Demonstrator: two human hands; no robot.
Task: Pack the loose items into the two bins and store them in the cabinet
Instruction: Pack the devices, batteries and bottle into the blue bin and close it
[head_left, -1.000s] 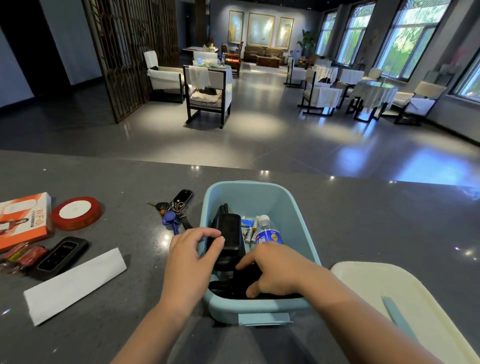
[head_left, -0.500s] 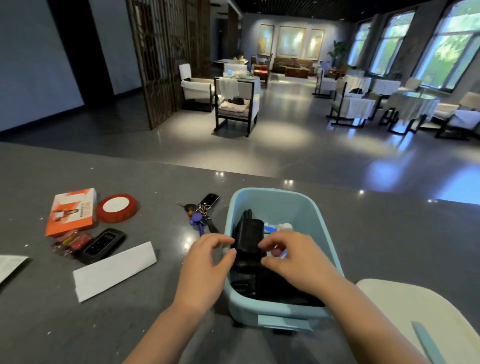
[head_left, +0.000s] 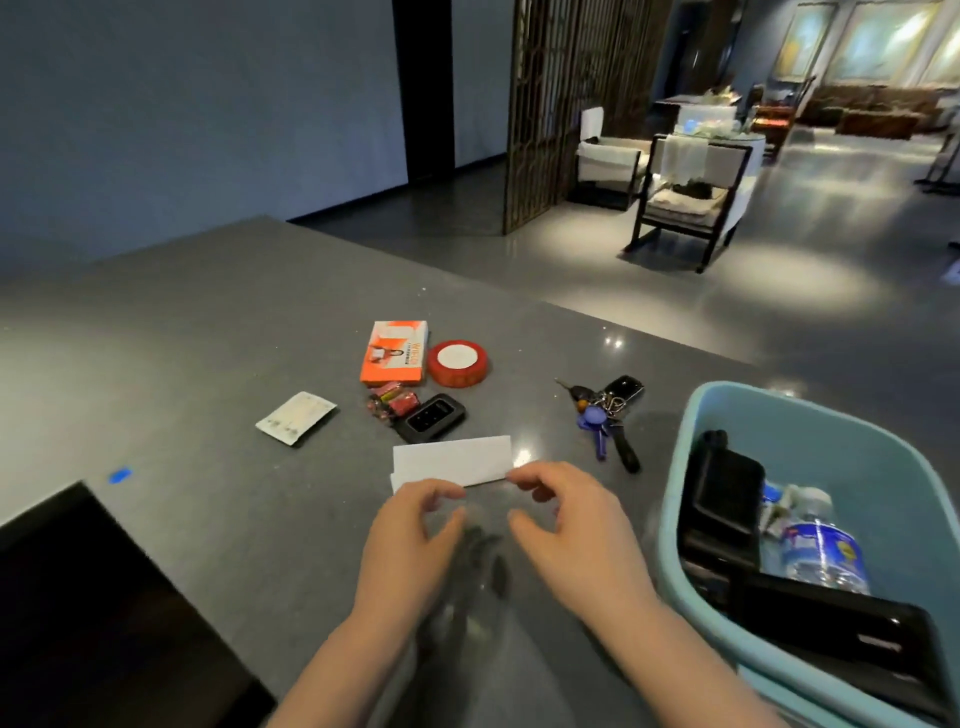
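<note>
The light blue bin (head_left: 696, 415) stands at the right on the grey counter (head_left: 182, 364), holding black cases and a water bottle (head_left: 821, 551). Left of it, my left hand (head_left: 410, 545) and my right hand (head_left: 576, 540) hover side by side just above the counter, fingers loosely curled and holding nothing, their tips at the near edge of a folded white paper (head_left: 452, 460). Loose items lie beyond: a key bunch (head_left: 605, 415), a black device (head_left: 430, 417), red candies (head_left: 392, 402), an orange box (head_left: 395, 352), a red tape roll (head_left: 458, 362) and a small white sachet (head_left: 296, 417).
A black opening (head_left: 93, 613) cuts into the counter at the lower left, with a blue tape mark (head_left: 120, 475) near it. Beyond the counter's far edge lie a polished floor, chairs (head_left: 685, 197) and a wooden screen (head_left: 566, 104).
Both hands have come out of the blue bin and moved left to the white paper. The view has swung left, so the bin now sits at the right edge.
</note>
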